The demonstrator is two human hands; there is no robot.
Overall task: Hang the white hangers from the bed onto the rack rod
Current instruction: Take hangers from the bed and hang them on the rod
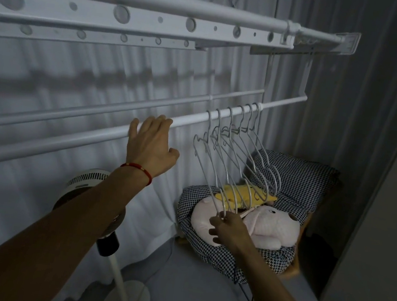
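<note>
right hand [229, 228] pinching the lower ends of the white hangers [235, 155] — left hand [152, 144] flat, fingers straight on the rack rod [94, 135]. best released gently, hooks kept seated.

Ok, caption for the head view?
Left hand rests on rack rod; right hand holds hung white hangers.

Two bare forearms, red cord bracelet [137, 169] on left wrist
</note>
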